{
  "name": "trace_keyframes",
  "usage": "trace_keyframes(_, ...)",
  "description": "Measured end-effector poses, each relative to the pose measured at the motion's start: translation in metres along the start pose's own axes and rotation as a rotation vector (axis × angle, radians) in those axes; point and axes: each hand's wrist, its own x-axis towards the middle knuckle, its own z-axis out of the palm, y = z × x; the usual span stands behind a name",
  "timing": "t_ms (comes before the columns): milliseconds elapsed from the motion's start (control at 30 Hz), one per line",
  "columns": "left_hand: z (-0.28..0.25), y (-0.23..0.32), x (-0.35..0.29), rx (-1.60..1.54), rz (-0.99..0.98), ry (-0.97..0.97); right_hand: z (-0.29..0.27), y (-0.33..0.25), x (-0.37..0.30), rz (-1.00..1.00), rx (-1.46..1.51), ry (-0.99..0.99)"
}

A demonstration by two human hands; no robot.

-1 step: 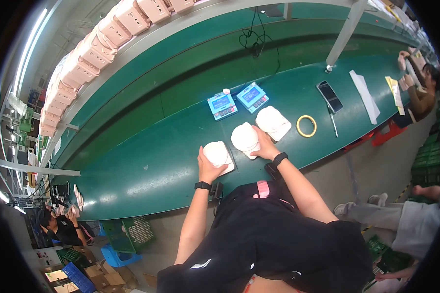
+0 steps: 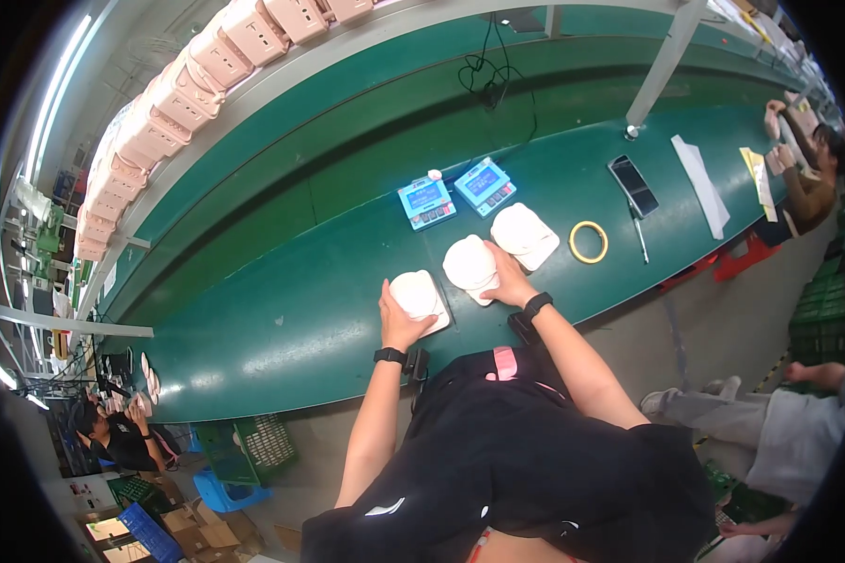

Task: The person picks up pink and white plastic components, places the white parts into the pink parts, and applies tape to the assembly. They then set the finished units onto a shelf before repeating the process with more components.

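Three white devices with rounded tops and squarish bases stand in a slanting row on the green table (image 2: 253, 324). My left hand (image 2: 402, 326) is closed round the near side of the left white device (image 2: 417, 295), fingers on its left and thumb at its front right. The middle white device (image 2: 469, 263) is gripped by my right hand (image 2: 509, 281) along its right side, with the thumb low at its front. Just beyond that hand rests the right white device (image 2: 524, 234), apparently not held. Both devices in my hands appear to rest on the tabletop.
Two blue display units (image 2: 427, 203) stand behind the devices. Rightward lie a yellow tape ring (image 2: 589, 242), a phone (image 2: 634, 186), a pen (image 2: 641, 240) and a white sheet (image 2: 700, 186). Pink devices (image 2: 183, 98) line the shelf above. Co-workers sit at both table ends.
My hands and the white devices stay where they were. The person standing at the lower right has shifted slightly.
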Motion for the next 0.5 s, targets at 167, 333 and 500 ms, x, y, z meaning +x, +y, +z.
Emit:
trace_keyframes(167, -0.005, 0.017, -0.001, 0.011, -0.075, -0.008, -0.002, 0.004, 0.000, 0.001, -0.018, 0.014)
trace_keyframes(333, 0.007, -0.001, -0.012, -0.027, -0.009, 0.049, -0.001, 0.004, -0.002, 0.013, -0.013, 0.015)
trace_keyframes(500, 0.017, -0.032, -0.008, -0.166, 0.015, 0.121, -0.001, 0.000, 0.000, -0.031, -0.008, 0.010)
